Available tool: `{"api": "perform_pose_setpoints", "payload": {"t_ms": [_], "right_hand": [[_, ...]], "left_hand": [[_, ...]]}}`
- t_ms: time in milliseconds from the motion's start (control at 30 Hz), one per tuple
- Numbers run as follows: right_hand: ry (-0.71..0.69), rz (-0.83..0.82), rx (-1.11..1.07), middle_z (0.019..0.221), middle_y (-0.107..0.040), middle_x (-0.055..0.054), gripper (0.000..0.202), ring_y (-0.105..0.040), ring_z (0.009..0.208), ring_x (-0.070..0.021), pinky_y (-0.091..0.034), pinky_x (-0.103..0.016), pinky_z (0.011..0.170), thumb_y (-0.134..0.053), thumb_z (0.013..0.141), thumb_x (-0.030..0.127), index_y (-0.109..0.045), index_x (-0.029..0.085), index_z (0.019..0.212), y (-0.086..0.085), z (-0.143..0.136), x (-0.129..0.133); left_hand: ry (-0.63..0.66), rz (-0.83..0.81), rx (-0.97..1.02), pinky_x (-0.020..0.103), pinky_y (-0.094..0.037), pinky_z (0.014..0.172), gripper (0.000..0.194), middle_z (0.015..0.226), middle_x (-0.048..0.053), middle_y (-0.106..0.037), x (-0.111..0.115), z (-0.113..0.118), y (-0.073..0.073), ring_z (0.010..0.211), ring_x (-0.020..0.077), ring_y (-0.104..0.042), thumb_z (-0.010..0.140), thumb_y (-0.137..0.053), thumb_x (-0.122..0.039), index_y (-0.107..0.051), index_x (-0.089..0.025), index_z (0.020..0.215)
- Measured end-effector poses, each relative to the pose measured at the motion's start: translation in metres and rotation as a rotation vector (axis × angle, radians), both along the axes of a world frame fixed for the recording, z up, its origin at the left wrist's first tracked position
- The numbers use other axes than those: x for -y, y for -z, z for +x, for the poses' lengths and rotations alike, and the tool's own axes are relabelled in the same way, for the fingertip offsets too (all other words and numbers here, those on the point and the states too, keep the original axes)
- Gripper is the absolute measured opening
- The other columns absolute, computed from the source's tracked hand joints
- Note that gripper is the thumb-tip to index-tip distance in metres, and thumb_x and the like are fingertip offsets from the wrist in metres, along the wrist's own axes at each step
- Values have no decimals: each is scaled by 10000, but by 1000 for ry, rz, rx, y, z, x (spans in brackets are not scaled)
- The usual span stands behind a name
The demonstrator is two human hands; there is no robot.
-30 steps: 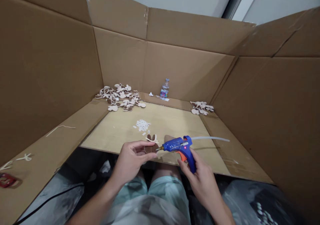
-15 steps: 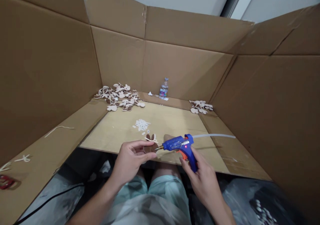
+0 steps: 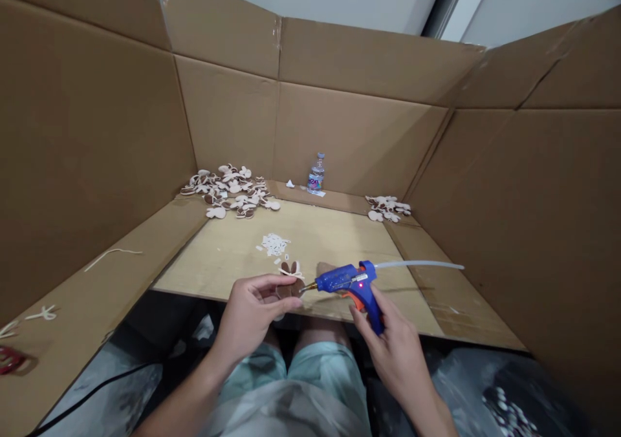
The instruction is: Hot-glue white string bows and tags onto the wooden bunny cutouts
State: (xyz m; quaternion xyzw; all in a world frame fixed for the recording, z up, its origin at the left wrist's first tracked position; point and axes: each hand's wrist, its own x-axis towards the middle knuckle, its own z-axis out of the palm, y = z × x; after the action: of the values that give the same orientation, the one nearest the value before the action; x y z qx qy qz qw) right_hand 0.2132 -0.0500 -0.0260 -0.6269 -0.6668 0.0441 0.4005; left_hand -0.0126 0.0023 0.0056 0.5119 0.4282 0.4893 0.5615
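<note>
Between the thumb and fingers of my left hand (image 3: 255, 311) is a brown bunny-shaped piece (image 3: 292, 287) with a cream bow below its ears. My right hand (image 3: 391, 333) is wrapped round the handle of a blue glue gun (image 3: 342, 279) with an orange trigger and a lit red light. The metal nozzle points left and meets the right edge of the brown piece. A long translucent glue stick (image 3: 420, 264) sticks out of the gun's back. Just beyond the bunny piece, small white pieces (image 3: 275, 244) lie in a loose pile on the board.
Cardboard walls enclose the wooden board (image 3: 334, 227). Bunny pieces are heaped at the back left (image 3: 233, 188) and back right (image 3: 388, 207). A water bottle (image 3: 315, 174) stands at the back. Cream cords (image 3: 43, 313) and a red object (image 3: 10, 359) lie at left.
Both hands keep nearly the same pose, with the nozzle still at the brown piece. The view has shifted slightly.
</note>
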Motion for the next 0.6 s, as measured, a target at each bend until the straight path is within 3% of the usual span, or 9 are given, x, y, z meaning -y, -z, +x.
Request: {"api": "perform_pose_setpoints", "payload": {"t_ms": [367,600], "right_hand": [[64,4,53,1104,-660,-150,438,-646,975,-261,-520,-348,809,-448,909,427,-548,130,1214,0,10,-6],[243,-345,212,959,-685,-163,363,-647,902,-292,-484,-353,786,-471,879,406,-629,104,1005,15,50,-33]], "left_hand": [[-19,10,-68,269,-575,722,298,874,65,-779,-1,-3,-2,807,215,-722,596,-824,-203,-763,-165,886],[-80,11,-76,260,-569,774,300,890,68,-779,-12,-12,-3,848,208,-719,612,-806,-197,-751,-144,902]]}}
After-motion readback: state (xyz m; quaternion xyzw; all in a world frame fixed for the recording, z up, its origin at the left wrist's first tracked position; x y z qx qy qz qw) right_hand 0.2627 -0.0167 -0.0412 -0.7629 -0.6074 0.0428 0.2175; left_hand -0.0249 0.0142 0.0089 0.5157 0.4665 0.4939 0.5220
